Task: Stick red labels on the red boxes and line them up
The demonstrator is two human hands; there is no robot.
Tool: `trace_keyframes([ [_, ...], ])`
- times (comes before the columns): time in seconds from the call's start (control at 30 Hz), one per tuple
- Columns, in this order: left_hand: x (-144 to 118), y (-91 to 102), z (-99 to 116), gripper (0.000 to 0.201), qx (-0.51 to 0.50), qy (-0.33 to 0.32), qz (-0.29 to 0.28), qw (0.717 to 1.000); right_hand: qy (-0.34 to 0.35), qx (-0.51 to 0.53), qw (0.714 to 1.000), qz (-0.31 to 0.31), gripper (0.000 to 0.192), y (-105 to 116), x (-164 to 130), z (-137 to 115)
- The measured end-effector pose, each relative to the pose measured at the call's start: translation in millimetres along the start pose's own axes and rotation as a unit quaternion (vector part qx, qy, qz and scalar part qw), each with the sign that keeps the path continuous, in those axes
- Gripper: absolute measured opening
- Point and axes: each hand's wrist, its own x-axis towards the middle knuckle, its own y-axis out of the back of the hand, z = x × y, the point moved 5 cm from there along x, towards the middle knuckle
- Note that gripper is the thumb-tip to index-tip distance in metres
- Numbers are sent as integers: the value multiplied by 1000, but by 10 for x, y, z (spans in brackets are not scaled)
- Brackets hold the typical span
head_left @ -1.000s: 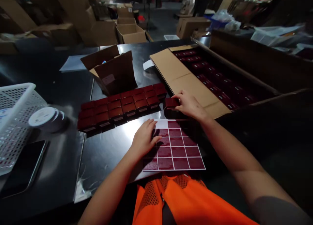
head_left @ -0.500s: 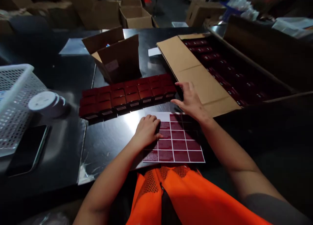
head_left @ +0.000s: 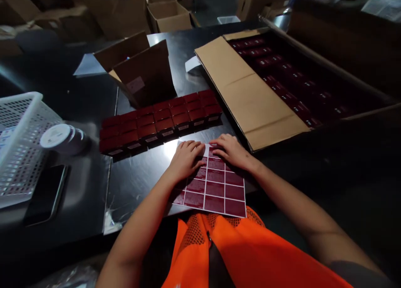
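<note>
dark red sticker sheet lies flat at table edge.

table | on it: sticker sheet, red boxes, cartons, basket, phone

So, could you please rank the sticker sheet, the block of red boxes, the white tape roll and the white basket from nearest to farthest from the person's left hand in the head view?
1. Sticker sheet: under the left hand, touching it.
2. Block of red boxes: just beyond the hand, on the table.
3. White tape roll: well off to the left.
4. White basket: farthest left, at the table's edge.
</note>
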Motion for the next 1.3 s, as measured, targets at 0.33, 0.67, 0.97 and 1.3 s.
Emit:
trace_keyframes([
  [0.33, 33, -8, -57, 58, -55, -5, 3, 998, 16, 70, 997, -17, 37, -66, -2, 41],
  [0.67, 80, -28, -79, 40, -55, -23, 65, 996, 29, 114, 993, -6, 25, 37, 45, 58],
  [0.97, 134, -65, -165, 24, -47, 26, 50, 997, 118, 14, 991, 56, 22, -32, -31, -27],
  [1.3, 152, -64, -141, 20, -45, 41, 44, 997, 159, -86, 978, 100, 24, -19, -95, -164],
])
